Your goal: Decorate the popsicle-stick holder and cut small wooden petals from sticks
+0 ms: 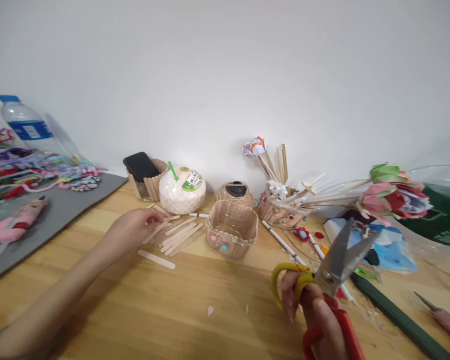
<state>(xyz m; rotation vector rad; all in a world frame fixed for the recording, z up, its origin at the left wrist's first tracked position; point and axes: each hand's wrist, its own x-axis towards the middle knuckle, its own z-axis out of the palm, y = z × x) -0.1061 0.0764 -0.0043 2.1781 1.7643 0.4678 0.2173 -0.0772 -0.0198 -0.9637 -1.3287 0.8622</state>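
Wooden craft sticks (pixel 178 235) lie scattered on a light wood table (pixel 195 295), most with their long axes running from lower left to upper right. The left hand (pixel 133 227) reaches into the near-left end of the pile, fingers curled over 1 stick — whether it is pinched or only touched cannot be told. 1 stick (pixel 156 259) lies apart, nearer the person. The right hand (pixel 315 312) is clenched through the handles of scissors (pixel 332 280), blades parted and pointing up-right — well apart from the sticks, which lie to their left. A stick-walled basket (pixel 231 229) sits between.
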